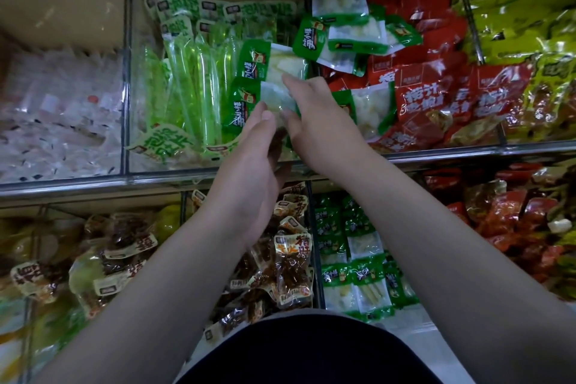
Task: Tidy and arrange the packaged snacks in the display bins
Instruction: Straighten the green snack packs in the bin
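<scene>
Two green-and-clear bamboo shoot packets lie at the right side of the middle upper bin, one above the other. My right hand rests on the lower packet's right edge with fingers curled around it. My left hand reaches up beside it, fingers straight and touching the packet's lower edge. Long bright green stalk packets fill the rest of that bin. More bamboo shoot packets lie in the bin to the right.
Red packets and yellow-green packets fill the right bins. White packets fill the left bin. A clear bin front rail runs across. Below lie brown snack packets and small green packets.
</scene>
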`<act>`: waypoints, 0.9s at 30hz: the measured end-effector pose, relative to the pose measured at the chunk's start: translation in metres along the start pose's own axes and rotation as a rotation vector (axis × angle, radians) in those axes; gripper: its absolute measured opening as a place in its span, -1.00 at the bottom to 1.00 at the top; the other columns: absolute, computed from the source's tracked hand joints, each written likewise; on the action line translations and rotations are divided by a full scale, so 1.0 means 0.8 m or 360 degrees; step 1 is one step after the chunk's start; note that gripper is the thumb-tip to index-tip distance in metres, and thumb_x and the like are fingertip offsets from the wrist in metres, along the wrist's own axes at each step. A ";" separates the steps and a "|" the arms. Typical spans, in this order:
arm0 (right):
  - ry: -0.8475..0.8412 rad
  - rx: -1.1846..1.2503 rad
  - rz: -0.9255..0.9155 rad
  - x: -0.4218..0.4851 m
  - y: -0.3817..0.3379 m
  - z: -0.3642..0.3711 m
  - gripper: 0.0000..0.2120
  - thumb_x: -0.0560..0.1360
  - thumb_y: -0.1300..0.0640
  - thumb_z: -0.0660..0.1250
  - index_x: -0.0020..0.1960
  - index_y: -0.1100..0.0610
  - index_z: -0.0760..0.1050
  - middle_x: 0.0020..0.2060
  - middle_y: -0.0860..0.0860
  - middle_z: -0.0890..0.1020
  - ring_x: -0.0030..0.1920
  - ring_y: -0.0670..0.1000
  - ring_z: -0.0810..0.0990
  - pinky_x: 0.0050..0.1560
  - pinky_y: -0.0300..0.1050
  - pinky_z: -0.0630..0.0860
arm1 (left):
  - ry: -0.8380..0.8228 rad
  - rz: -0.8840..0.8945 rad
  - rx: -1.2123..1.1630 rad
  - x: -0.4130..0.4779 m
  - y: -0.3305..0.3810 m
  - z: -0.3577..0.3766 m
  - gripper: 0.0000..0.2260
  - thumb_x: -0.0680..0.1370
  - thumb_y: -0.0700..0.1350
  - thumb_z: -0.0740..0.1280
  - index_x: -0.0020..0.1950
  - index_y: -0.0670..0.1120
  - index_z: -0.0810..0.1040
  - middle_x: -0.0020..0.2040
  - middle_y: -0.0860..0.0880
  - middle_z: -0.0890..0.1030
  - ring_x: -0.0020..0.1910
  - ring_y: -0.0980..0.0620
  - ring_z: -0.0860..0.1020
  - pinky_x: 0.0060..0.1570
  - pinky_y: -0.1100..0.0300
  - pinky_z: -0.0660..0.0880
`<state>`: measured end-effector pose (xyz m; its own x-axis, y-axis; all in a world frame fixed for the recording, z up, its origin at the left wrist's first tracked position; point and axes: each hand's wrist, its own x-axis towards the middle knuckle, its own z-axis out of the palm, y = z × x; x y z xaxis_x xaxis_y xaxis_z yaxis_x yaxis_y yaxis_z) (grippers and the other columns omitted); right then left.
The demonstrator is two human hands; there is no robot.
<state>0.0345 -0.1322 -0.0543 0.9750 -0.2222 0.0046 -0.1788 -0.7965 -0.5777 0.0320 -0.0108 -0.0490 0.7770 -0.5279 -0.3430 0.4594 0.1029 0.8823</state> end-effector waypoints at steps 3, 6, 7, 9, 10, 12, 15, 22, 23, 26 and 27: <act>0.0064 -0.0021 0.0020 0.005 0.003 0.002 -0.64 0.60 0.07 0.24 0.38 0.08 0.38 0.17 0.09 0.50 0.09 0.10 0.53 0.03 -0.05 0.46 | 0.0001 -0.0005 -0.0039 0.001 0.002 -0.003 -0.63 0.67 0.09 0.07 0.48 0.08 0.28 0.44 -0.02 0.39 0.43 0.04 0.34 0.45 -0.03 0.23; 0.0294 0.0203 0.0073 0.005 0.013 0.005 -0.83 0.58 0.08 0.29 0.03 0.19 0.54 -0.19 -0.03 0.54 -0.22 -0.08 0.48 -0.28 -0.34 0.33 | -0.0005 0.0001 -0.0034 -0.001 0.006 -0.001 -0.81 0.70 0.03 0.03 0.18 0.22 0.40 0.09 0.06 0.54 0.15 0.15 0.50 0.21 0.12 0.40; 0.0306 0.0295 0.0120 0.004 0.016 0.005 -0.83 0.57 0.08 0.29 -0.03 0.19 0.54 -0.24 -0.05 0.52 -0.27 -0.12 0.43 -0.32 -0.38 0.30 | 0.0002 0.0006 -0.0012 -0.001 0.005 -0.002 -0.80 0.70 0.02 0.04 0.20 0.23 0.40 0.05 0.07 0.54 0.09 0.17 0.50 0.15 0.14 0.42; 0.0282 0.0498 0.0217 -0.001 0.019 0.003 -0.85 0.58 0.08 0.29 -0.05 0.16 0.53 -0.28 -0.07 0.50 -0.31 -0.13 0.42 -0.33 -0.31 0.30 | 0.0016 0.0027 0.0037 -0.001 0.005 -0.004 -0.69 0.70 -0.01 0.06 0.43 0.18 0.31 0.07 0.08 0.54 0.09 0.17 0.51 0.11 0.16 0.44; 0.0280 0.0634 0.0261 -0.006 0.020 0.002 -0.87 0.59 0.08 0.28 -0.05 0.13 0.53 -0.30 -0.08 0.49 -0.34 -0.13 0.41 -0.34 -0.26 0.30 | 0.0018 0.0026 0.0068 -0.001 0.005 -0.006 -0.63 0.69 -0.03 0.08 0.50 0.16 0.23 0.09 0.08 0.56 0.09 0.18 0.53 0.10 0.16 0.46; 0.0314 0.0951 0.0359 -0.017 0.019 -0.002 -0.89 0.60 0.10 0.26 -0.09 0.07 0.49 -0.34 -0.07 0.48 -0.40 -0.13 0.38 -0.37 -0.23 0.29 | 0.0029 0.0005 0.0126 -0.002 0.004 -0.008 -0.54 0.66 -0.06 0.17 0.55 0.16 0.16 0.19 0.04 0.59 0.19 0.14 0.52 0.18 0.08 0.46; 0.0319 0.1397 0.0535 -0.040 0.017 -0.007 -0.85 0.62 0.15 0.22 -0.12 0.03 0.47 -0.35 -0.06 0.52 -0.51 -0.16 0.36 -0.48 -0.23 0.32 | 0.0026 -0.0036 0.0166 -0.002 0.003 -0.009 -0.46 0.61 -0.10 0.27 0.54 0.17 0.17 0.41 -0.04 0.47 0.38 -0.01 0.43 0.37 -0.16 0.33; 0.0113 0.1732 0.0691 -0.093 0.035 0.002 -0.87 0.57 0.18 0.28 -0.06 0.02 0.58 -0.08 0.00 0.69 0.01 0.07 0.64 0.07 0.10 0.59 | 0.0060 0.0014 0.0142 -0.019 -0.004 0.004 -0.61 0.62 -0.23 0.25 0.41 0.07 0.41 0.13 -0.02 0.67 0.11 0.01 0.63 0.23 0.01 0.51; 0.0087 0.1679 0.0665 -0.098 0.038 0.003 -0.87 0.56 0.18 0.29 -0.04 0.00 0.58 -0.05 0.01 0.69 0.04 0.08 0.63 0.09 0.12 0.59 | 0.0057 0.0017 0.0125 -0.023 -0.006 0.006 -0.62 0.61 -0.22 0.27 0.39 0.09 0.43 0.12 -0.02 0.67 0.11 0.01 0.64 0.20 0.03 0.52; -0.0010 0.1619 0.0584 -0.116 0.048 0.005 -0.84 0.57 0.25 0.29 0.03 0.01 0.53 0.04 0.03 0.66 0.06 0.05 0.63 -0.02 -0.02 0.59 | 0.0041 -0.0005 0.0150 -0.035 -0.016 0.012 -0.60 0.61 -0.16 0.27 0.39 0.20 0.38 0.24 0.03 0.61 0.24 0.02 0.55 0.39 -0.15 0.26; -0.0026 0.1621 0.0567 -0.122 0.051 0.005 -0.83 0.56 0.27 0.30 0.06 0.02 0.53 0.04 0.03 0.66 0.05 0.04 0.63 -0.01 -0.03 0.59 | 0.0030 -0.0026 0.0184 -0.038 -0.020 0.014 -0.59 0.62 -0.15 0.25 0.41 0.21 0.36 0.27 0.06 0.58 0.27 0.04 0.51 0.39 -0.18 0.15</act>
<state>-0.0672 -0.1408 -0.0813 0.8916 -0.3352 -0.3044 -0.2660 0.1564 -0.9512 -0.0040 -0.0057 -0.0491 0.7782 -0.5126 -0.3629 0.4202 -0.0045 0.9074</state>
